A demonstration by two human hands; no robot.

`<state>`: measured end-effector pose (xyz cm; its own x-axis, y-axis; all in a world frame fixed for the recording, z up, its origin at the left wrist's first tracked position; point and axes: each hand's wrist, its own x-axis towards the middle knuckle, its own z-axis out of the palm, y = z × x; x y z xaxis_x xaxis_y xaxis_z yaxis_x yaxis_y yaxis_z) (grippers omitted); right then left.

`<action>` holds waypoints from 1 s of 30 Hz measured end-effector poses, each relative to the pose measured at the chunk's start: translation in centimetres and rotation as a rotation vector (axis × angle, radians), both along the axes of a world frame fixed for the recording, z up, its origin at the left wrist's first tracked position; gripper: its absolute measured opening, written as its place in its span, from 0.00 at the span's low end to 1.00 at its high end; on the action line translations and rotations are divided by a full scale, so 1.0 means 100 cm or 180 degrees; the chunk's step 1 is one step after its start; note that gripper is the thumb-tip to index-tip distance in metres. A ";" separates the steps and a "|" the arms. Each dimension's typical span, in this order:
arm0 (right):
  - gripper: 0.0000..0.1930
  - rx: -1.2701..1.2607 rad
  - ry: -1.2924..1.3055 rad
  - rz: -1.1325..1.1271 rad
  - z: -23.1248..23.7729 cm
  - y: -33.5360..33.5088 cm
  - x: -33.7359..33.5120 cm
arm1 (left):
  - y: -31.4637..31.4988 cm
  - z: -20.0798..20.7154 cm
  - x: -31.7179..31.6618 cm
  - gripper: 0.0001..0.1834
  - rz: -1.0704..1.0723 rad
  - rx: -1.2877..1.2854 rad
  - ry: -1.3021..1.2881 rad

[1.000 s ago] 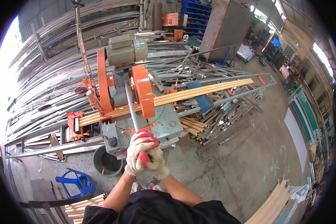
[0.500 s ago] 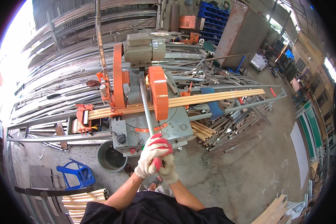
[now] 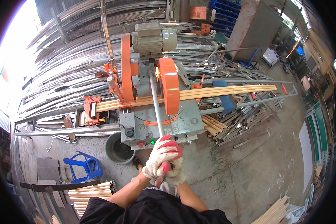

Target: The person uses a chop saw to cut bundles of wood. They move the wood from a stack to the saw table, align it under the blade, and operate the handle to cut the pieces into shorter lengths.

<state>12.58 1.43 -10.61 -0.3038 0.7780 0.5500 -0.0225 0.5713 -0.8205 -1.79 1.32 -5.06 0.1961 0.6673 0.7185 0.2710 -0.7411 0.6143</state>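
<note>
My left hand (image 3: 158, 158), in a cream glove with red-coated fingers, wraps round the lower end of a grey lever (image 3: 156, 106). Close against it, my gloved right hand (image 3: 178, 173) grips the same end. The lever runs up to a chop saw, between its orange belt cover (image 3: 126, 71) and its rounded orange blade guard (image 3: 170, 87). Yellow sparks (image 3: 158, 73) show beside the guard. Under it, several long yellowish tubes (image 3: 231, 92) lie side by side across the grey saw table (image 3: 164, 130). An orange vise (image 3: 92, 111) is at their left end. The blade itself is hidden by the guard.
A motor (image 3: 147, 39) tops the saw. Below its control box (image 3: 127, 125) stand a dark bucket (image 3: 119, 149) and a blue plastic stool (image 3: 84, 167). Stacked yellowish tubes (image 3: 89, 196) lie at lower left. Metal bars (image 3: 63, 82) pile up behind the saw, with offcuts at right.
The view has shifted, so the saw sits slightly further right and higher in the picture. Both hands keep their hold on the lever, and sparks show in both frames.
</note>
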 end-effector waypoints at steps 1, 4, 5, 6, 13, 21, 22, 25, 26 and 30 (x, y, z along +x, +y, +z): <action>0.14 0.0048 0.0008 0.0001 0.000 0.001 0.000 | 0.000 -0.001 0.000 0.26 0.0021 -0.0007 -0.0011; 0.14 0.0094 0.0028 0.0037 -0.002 0.001 0.001 | -0.001 -0.003 0.000 0.28 0.0008 -0.0041 0.0049; 0.14 0.0101 0.0009 -0.0036 0.000 -0.001 0.001 | -0.001 -0.004 0.000 0.28 0.0034 -0.0032 0.0041; 0.14 0.0107 -0.0007 -0.0108 0.002 -0.002 0.000 | -0.002 -0.005 -0.002 0.28 0.0009 -0.0028 0.0088; 0.15 0.0100 -0.0096 -0.0128 -0.004 -0.012 0.005 | -0.011 -0.030 -0.009 0.25 -0.0370 -0.0205 0.0118; 0.21 0.0436 0.0149 0.0261 0.096 0.029 -0.031 | -0.026 0.005 -0.131 0.29 0.1249 -0.0378 -0.0010; 0.22 0.0670 0.0247 0.0151 0.114 0.045 -0.045 | -0.025 -0.002 -0.151 0.30 0.1701 -0.0456 -0.0079; 0.25 0.1090 0.0905 -0.0117 0.176 0.112 -0.101 | -0.016 -0.060 -0.224 0.31 0.2486 -0.0990 0.0022; 0.26 0.1041 0.1243 -0.0346 0.209 0.132 -0.119 | -0.009 -0.084 -0.241 0.31 0.2519 -0.1137 0.0099; 0.21 0.1256 0.1245 -0.0250 0.340 0.245 -0.193 | 0.012 -0.185 -0.324 0.34 0.2661 -0.1583 0.0806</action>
